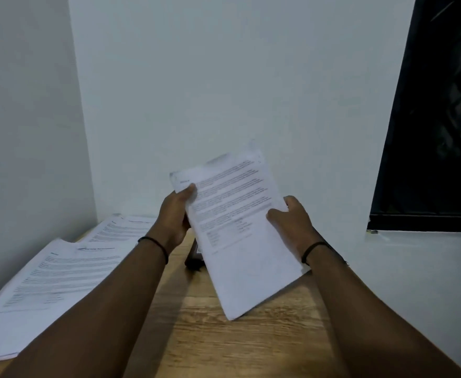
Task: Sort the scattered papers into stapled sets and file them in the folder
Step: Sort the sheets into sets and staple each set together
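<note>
Both hands, left hand [176,214] and right hand [292,222], grip a thin, tilted sheaf of printed white papers [240,230] above the wood-grain surface [224,336]; loose sheets [52,276] lie left.

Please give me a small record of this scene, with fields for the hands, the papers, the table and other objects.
left hand: grips the left edge of the held stack
right hand: grips the right edge of the held stack
held stack: printed sheets, tilted, raised above the table
table: wooden
loose papers: printed, overlapping, on the table's left side
dark object: on the table, partly hidden behind the held stack; unclear what it is
</note>
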